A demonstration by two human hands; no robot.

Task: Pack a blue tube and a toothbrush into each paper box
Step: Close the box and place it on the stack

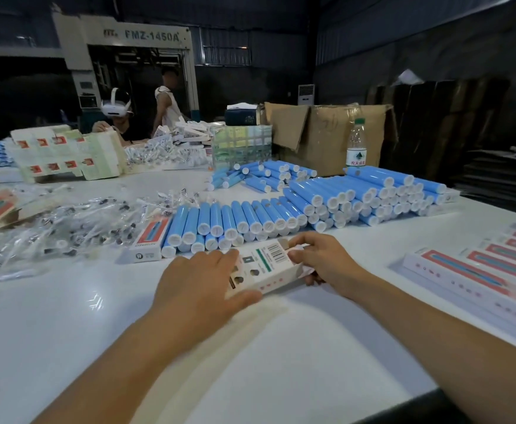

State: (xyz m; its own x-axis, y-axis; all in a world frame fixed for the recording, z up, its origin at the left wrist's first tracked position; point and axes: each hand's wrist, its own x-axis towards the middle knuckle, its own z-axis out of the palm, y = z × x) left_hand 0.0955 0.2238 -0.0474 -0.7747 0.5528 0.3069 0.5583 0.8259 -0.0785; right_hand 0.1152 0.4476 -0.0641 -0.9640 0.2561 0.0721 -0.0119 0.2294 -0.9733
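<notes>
My left hand [201, 280] and right hand [321, 258] each keep a grip clamped on the paper box [262, 267], steadying it just near the blue tubes [235, 221].

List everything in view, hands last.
box: one, white, barcode side up, held in both hands
tubes: many, blue with white caps, stacked behind the box
toothbrushes: many, in clear wrap, heaped at left
packed boxes: several, white and red, in a row at right
flat cartons: a stack, cream, far left
bottle: one, clear, green cap, by the brown carton
table: white
left hand: grip on the box's near end
right hand: grip on its far end
</notes>
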